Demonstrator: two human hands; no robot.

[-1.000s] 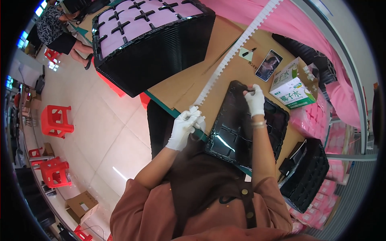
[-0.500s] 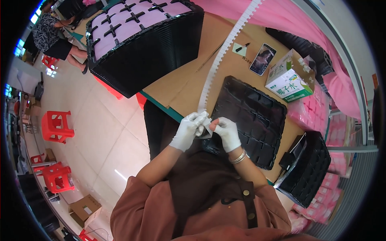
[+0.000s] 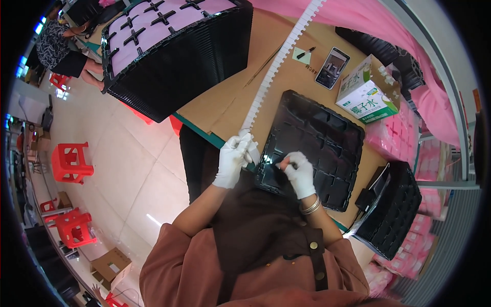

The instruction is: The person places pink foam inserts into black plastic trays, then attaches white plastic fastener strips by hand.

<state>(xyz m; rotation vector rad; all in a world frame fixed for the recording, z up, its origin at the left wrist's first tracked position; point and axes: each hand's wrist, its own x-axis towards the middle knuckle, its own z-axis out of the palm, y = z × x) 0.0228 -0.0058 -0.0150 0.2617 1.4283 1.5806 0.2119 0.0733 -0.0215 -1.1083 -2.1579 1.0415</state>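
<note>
My left hand (image 3: 231, 159), in a white glove, is closed around the lower part of a long white strip (image 3: 273, 74) with a notched edge. The strip runs up and away over the table, and a short end of it sticks out beside the fingers. My right hand (image 3: 299, 175), gloved with bare fingertips, is over the near part of a black plastic tray (image 3: 321, 134) with molded compartments. Its thumb and fingers are pinched together; anything between them is too small to make out.
A tall stack of black trays (image 3: 189, 61) with a lilac layer on top stands at the left. A phone (image 3: 332, 68), a pen (image 3: 306, 52) and an open carton (image 3: 365, 94) lie beyond the tray. More black trays (image 3: 394, 212) stand at right. Red stools (image 3: 73, 161) are on the floor.
My right hand has moved away from my left, rightward and slightly nearer, over the tray. My left hand has shifted a little left with the strip, which now slants more.
</note>
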